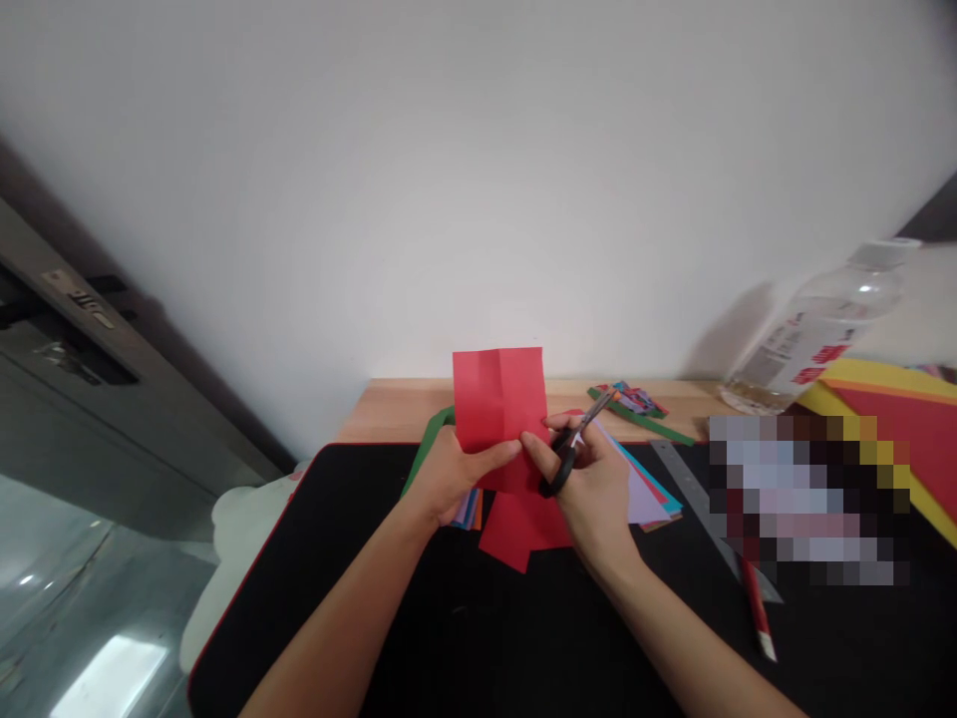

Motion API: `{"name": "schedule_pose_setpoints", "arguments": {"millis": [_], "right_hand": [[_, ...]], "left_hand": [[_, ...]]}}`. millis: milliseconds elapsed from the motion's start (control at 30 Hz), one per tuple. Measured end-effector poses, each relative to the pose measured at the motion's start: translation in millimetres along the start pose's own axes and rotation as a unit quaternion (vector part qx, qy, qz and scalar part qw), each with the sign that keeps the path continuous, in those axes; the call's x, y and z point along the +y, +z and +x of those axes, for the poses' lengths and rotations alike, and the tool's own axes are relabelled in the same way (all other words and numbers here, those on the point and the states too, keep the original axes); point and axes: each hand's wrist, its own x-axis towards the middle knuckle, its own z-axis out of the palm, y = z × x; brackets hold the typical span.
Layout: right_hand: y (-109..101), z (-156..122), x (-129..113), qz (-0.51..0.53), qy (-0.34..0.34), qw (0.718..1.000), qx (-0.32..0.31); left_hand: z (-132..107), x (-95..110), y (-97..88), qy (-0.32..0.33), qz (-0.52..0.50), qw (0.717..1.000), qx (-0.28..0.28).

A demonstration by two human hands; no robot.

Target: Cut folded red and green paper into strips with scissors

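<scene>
A red sheet of paper (499,399) with a crease down its middle is held up over the desk. My left hand (456,474) is closed on its lower left part, the thumb lying across the front. My right hand (587,474) has scissors (569,454) with black handles, their blades pointing up and to the right; its thumb and finger also touch the red sheet's lower right side. Beneath the hands lie more red paper pieces (523,529). Close to my right hand are purple and blue sheets (649,499), and a green paper strip (434,439) curves beside my left hand.
A black desk mat (329,578) covers the wooden table (404,399), which meets a white wall. To the right are a metal ruler (695,499), a red pen (757,608), a plastic bottle (814,339), yellow paper (882,389) and a blurred patch. Colourful scraps (635,399) lie behind.
</scene>
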Motion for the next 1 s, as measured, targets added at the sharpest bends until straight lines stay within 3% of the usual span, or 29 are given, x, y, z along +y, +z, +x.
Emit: {"name": "schedule_pose_setpoints", "arguments": {"millis": [100, 167, 267, 333, 433, 533, 700, 1000], "right_hand": [[0.6, 0.7, 2.9, 0.009, 0.015, 1.0, -0.02], [0.9, 0.6, 5.5, 0.015, 0.04, 0.998, -0.052], [1.4, -1.8, 8.3, -0.003, 0.088, 0.982, -0.167], [2.3, -5.1, 8.7, -0.013, 0.123, 0.955, -0.269], [3.8, -10.4, 6.7, -0.006, 0.157, 0.916, -0.369], [4.1, -12.9, 3.3, -0.004, 0.17, 0.901, -0.399], [2.3, -12.9, -2.8, 0.013, 0.189, 0.877, -0.442], [1.6, -13.7, -7.4, 0.033, 0.206, 0.876, -0.435]], "left_hand": [[5.0, -3.5, -10.1, 0.004, -0.034, 0.999, 0.04], [8.2, -0.3, -19.3, 0.028, -0.049, 0.993, 0.101], [11.3, 10.6, -30.9, 0.087, -0.071, 0.975, 0.194], [11.7, 18.9, -34.5, 0.104, -0.087, 0.96, 0.244], [10.0, 27.7, -32.6, 0.109, -0.102, 0.948, 0.28], [7.1, 29.3, -24.8, 0.097, -0.101, 0.951, 0.275], [3.8, 20.6, -13.6, 0.081, -0.057, 0.974, 0.206], [4.0, 12.6, -15.9, 0.093, 0.014, 0.974, 0.207]]}}
